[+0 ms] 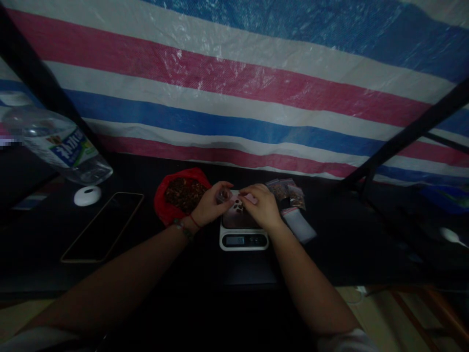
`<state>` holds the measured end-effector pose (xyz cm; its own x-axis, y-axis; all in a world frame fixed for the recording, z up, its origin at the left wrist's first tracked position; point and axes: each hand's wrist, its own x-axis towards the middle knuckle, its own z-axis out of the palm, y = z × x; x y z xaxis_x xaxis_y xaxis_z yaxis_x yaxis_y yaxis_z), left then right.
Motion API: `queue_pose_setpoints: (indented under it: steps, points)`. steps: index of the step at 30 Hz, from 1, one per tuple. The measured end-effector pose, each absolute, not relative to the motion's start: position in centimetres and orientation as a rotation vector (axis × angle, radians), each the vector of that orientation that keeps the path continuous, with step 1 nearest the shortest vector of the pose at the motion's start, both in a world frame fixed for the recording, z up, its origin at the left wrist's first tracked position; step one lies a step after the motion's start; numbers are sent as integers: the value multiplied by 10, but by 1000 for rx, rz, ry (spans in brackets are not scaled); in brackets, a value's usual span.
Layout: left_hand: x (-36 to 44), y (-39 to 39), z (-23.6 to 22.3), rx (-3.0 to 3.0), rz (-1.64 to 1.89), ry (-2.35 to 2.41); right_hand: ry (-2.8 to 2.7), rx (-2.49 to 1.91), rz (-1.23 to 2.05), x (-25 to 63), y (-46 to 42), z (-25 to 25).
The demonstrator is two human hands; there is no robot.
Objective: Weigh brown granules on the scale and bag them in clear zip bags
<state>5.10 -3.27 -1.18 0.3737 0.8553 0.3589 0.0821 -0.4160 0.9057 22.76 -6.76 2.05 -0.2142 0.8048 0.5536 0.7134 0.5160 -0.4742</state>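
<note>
A small white digital scale (245,240) with a lit display sits on the black table, and several small dark pieces (238,206) lie on its plate. My left hand (212,204) is closed round a small clear cup (223,194) at the plate's left side. Over the plate's right side my right hand (263,205) is bent, its fingertips together beside the dark pieces; what they pinch, if anything, is too small to make out. Just left of my left hand stands an open red bag (160,198) filled with brown dried bits (183,193).
Filled small zip bags (289,191) and a whitish flat bag (299,225) lie right of the scale. A phone (104,227), a white rounded case (87,195) and a clear bottle (69,146) are on the left. Striped sheeting (234,98) hangs behind; a white spoon (452,236) lies far right.
</note>
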Motion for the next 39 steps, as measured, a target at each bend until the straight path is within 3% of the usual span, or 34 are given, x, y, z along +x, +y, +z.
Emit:
queue_pose_setpoints:
  steps: [6,21,39]
  points:
    - [58,-41,-6,2084,1041,821,-1963,-1117,204,227,-70,23]
    - [50,-30,-15,1870,1172,935,-2486,-1254,296,234,-59,10]
    - [51,-33,-10,1953,1117,968,-2342,-1378,236,235,-52,10]
